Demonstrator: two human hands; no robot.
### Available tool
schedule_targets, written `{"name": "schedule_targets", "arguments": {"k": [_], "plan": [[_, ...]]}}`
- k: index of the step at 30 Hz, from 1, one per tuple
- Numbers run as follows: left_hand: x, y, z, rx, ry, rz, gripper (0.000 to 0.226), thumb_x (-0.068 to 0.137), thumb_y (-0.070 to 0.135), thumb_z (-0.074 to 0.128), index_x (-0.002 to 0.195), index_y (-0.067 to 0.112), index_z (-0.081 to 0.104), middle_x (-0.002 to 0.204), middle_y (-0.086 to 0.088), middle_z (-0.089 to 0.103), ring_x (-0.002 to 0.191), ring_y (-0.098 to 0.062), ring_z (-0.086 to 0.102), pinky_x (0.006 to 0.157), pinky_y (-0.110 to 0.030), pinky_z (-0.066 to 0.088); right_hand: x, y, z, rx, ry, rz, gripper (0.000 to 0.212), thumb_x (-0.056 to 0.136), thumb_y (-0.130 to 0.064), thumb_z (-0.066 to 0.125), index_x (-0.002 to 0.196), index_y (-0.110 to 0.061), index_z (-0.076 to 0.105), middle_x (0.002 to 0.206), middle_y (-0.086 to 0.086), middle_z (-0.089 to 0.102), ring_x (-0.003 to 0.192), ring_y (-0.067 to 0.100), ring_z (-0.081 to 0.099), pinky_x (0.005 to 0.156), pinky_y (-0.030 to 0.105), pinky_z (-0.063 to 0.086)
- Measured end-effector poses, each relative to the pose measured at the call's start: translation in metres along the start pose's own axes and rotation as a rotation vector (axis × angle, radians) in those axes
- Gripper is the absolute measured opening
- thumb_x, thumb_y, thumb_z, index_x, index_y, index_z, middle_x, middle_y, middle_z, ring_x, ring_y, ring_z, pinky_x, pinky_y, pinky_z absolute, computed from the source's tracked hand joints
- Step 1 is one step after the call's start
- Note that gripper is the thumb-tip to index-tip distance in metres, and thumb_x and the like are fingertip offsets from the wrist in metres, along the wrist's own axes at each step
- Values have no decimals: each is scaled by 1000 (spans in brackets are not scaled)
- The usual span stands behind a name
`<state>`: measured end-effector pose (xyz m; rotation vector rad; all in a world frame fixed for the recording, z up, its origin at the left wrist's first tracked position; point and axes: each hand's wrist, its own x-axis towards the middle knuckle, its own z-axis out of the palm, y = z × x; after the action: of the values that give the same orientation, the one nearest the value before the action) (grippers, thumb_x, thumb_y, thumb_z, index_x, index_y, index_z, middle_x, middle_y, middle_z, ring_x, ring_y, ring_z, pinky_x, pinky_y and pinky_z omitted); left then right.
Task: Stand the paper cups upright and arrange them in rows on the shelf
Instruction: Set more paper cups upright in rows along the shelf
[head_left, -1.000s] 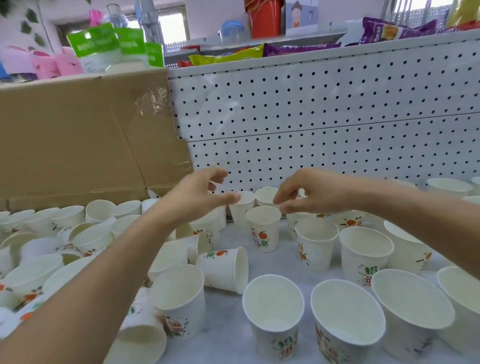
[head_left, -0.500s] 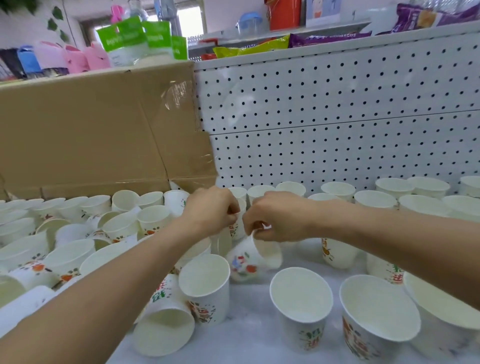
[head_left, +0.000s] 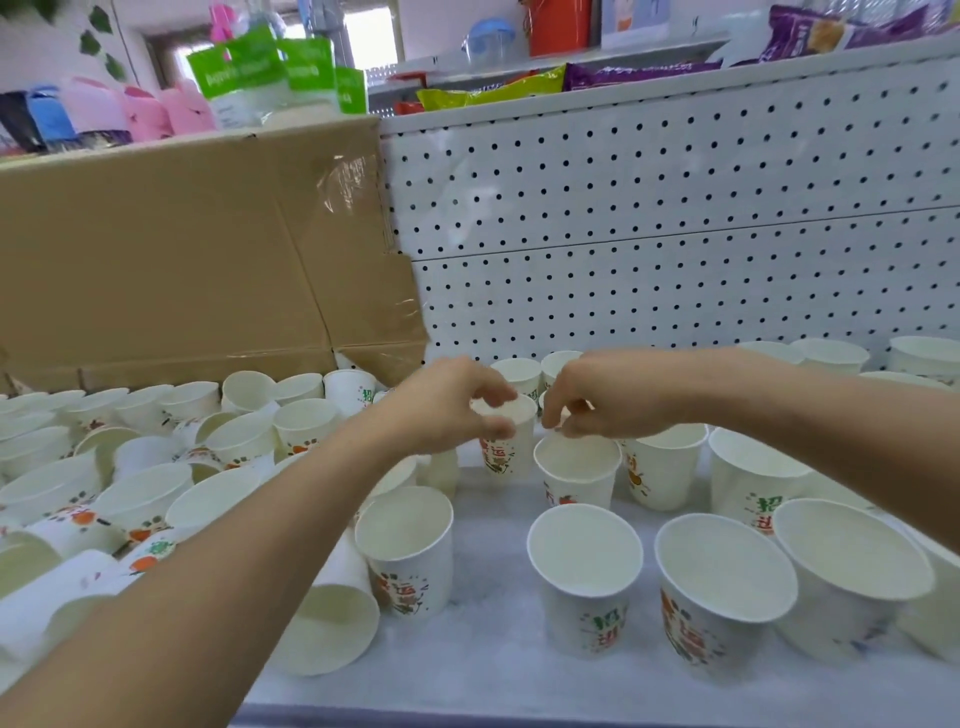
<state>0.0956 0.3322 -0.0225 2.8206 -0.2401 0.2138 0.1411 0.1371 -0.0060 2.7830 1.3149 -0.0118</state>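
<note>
Paper rim pinched between thumb and fingers: the left hand holds an upright cup by its top edge, closed lightly on it, near the middle of the shelf. Beside it the right hand curls its fingers downward just over the rim of a second cup; whether they are touching that rim or only hovering above it I cannot tell, and they look loosely bent rather than clamped. Outward from the hands, the right half of the shelf looks well in order: upright cups stand in rough rows running from the pegboard back wall toward the front edge, including a large near cup and its neighbour. The left half is not done, by my reading: a crowd of cups sits packed together there, many upright but out of line, and several lying on their sides, among them a tipped cup close under the left forearm. So I judge the job roughly half finished, with the jumble on the left remaining. A flattened cardboard box leans against the back on that side and narrows the space behind the pile. Crowding is the main obstacle: any reach into the left heap risks knocking neighbours over, and the forearm passes right over tipped cups.
</note>
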Motion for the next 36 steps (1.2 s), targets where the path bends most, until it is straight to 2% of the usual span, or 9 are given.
{"name": "schedule_targets", "arguments": {"k": [7, 10, 13, 17, 20, 22, 26, 32, 36], "plan": [[-118, -8, -21, -228, 359, -81, 30, 83, 50, 61, 111, 40, 66, 106, 29, 64, 103, 14, 53, 87, -11, 40, -16, -30, -14, 180, 162, -129, 21, 93, -31, 58, 113, -34, 66, 99, -10, 60, 92, 9, 57, 82, 28, 48], [-153, -26, -10, -96, 251, -119, 46, 77, 69, 52, 113, 43, 64, 116, 29, 57, 110, 6, 52, 94, -24, 42, -15, -63, -17, 185, 106, -214, 27, 91, -37, 61, 118, -33, 64, 104, -11, 62, 95, 5, 56, 83, 25, 47], [-173, -42, -4, -49, 185, -101, 60, 68, 79, 54, 116, 42, 62, 117, 29, 56, 112, 9, 47, 94, -19, 39, -6, -96, -11, 177, 70, -241, 48, 86, -54, 59, 129, -33, 54, 119, -13, 59, 102, 6, 54, 86, 27, 44], [-189, -52, 4, 76, 202, -81, 48, 69, 60, 70, 111, 37, 63, 111, 22, 56, 100, 7, 46, 85, -14, 40, 10, -125, 0, 68, 32, -155, 79, 82, -69, 53, 143, -23, 36, 141, -4, 48, 120, 17, 47, 82, 29, 35], [-189, -51, 7, 195, 264, -54, 24, 77, 31, 74, 100, 31, 66, 101, 15, 59, 97, -10, 53, 77, -35, 48, 15, -136, 1, 124, 37, -111, 80, 81, -65, 58, 143, -22, 31, 136, -2, 51, 103, 15, 46, 78, 27, 33], [-187, -50, 6, 221, 291, -62, 18, 80, 24, 72, 96, 29, 68, 94, 14, 60, 93, -14, 55, 71, -37, 48, 15, -139, 0, 170, 35, -75, 76, 81, -59, 62, 141, -22, 34, 130, -2, 53, 96, 13, 43, 77, 27, 34], [-182, -51, 3, 203, 337, -42, 14, 84, 24, 69, 95, 30, 73, 88, 13, 65, 86, -14, 60, 68, -36, 49, 9, -138, -3, 153, -8, -3, 62, 80, -45, 66, 132, -17, 46, 122, -1, 59, 98, 17, 54, 79, 32, 49], [-154, -33, -1, 232, 244, -80, 22, 93, 35, 54, 90, 25, 73, 85, 1, 69, 80, -23, 62, 70, -38, 52, 3, -115, -9, 98, -48, 119, 61, 83, -36, 66, 137, -19, 44, 128, 1, 58, 109, 21, 56, 93, 38, 49], [-136, -20, -4, -39, 49, -116, 25, 94, 26, 54, 81, 12, 70, 63, -3, 69, 46, -11, 64, 45, -22, 49, -10, -114, -11, 249, 92, 1, 51, 87, -27, 63, 135, -25, 48, 131, -8, 55, 118, 9, 51, 95, 23, 42]]}}
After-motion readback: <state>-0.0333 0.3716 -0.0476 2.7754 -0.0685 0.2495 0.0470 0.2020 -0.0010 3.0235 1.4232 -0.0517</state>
